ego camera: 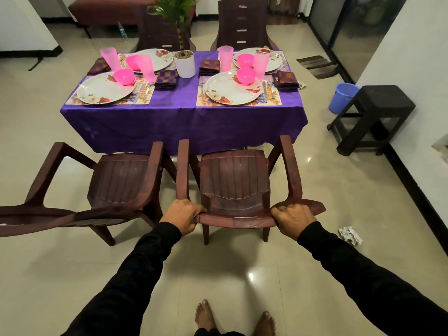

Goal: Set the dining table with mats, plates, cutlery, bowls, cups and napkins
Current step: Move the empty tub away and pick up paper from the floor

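Each hand [182, 216] [294, 217] clamped on chair back [236, 220].

1 head-worn wide-angle view looks forward and down from standing height, near the chair [234, 183], facing the tabletop [174, 98] beyond.

Two brown chairs on the near side, the right chair [236, 183] facing the bench, the left chair [101, 187] just beside it and angled off. A potted plant [184, 61] stands mid-bench on the purple cloth [174, 117]. Right, by the wall, a dark stool [373, 115] with a blue bucket [341, 97] behind it. Crumpled paper [350, 235] lies on the floor.
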